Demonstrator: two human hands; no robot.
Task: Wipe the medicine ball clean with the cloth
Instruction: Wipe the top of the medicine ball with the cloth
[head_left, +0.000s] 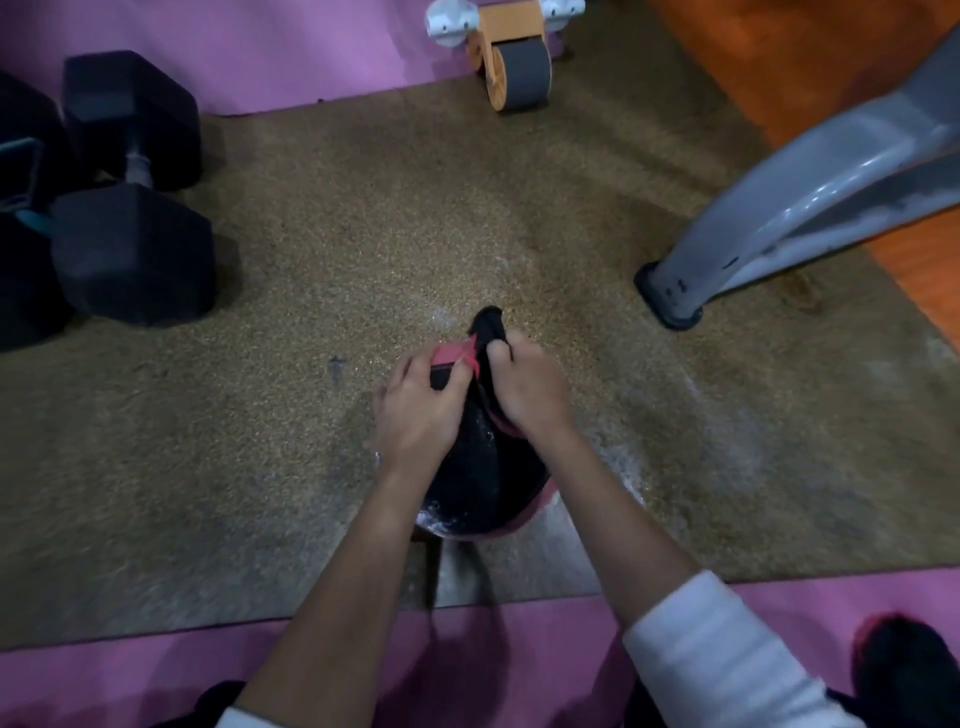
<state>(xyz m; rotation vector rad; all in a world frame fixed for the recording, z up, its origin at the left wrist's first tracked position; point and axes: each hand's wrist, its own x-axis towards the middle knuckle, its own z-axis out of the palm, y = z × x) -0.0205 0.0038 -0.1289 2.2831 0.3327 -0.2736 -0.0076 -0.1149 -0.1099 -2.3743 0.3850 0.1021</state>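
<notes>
Medicine ball (480, 478) on speckled brown mat (311, 291), left hand (415, 410) steadying it, right hand (524, 384) clenching black cloth (488, 325)

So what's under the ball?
The medicine ball sits on the speckled brown floor mat, with whitish wet marks around it. The spot directly beneath is hidden by the ball.

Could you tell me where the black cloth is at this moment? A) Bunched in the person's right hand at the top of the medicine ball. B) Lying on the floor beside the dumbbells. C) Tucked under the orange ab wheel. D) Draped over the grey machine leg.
A: the black cloth pokes out of the right hand, which is closed around it at the top of the medicine ball, while the left hand steadies the ball.
</notes>
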